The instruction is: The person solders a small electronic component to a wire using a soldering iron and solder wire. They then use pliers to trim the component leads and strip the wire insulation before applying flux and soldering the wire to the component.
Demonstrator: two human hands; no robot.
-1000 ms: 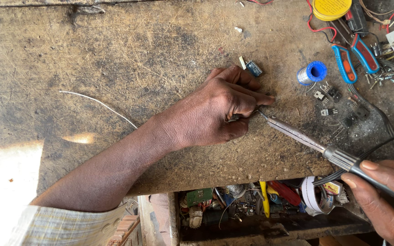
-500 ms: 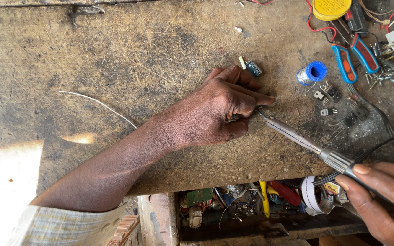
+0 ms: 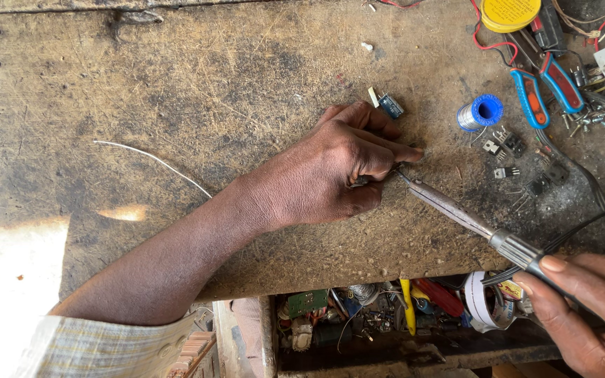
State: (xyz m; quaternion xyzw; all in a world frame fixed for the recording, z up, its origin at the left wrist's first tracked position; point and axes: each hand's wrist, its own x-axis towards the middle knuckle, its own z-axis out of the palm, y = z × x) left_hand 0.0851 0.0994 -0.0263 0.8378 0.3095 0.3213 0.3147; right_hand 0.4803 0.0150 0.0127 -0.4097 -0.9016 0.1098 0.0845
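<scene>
Right hand grips a soldering iron, slim scorched metal shaft; left hand pinches something tiny, hidden, on the scratched wooden bench

Bare hands and forearms; left sleeve pale, seemingly finely checked.

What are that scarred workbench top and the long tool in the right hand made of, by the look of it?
The workbench top looks like old wood: brown, matt, scratched all over and scorched dark in patches. The soldering iron in the right hand seems to have a metal shaft, dull grey and discoloured, with a shinier metal collar; its handle is mostly hidden, so I cannot tell its material.
</scene>
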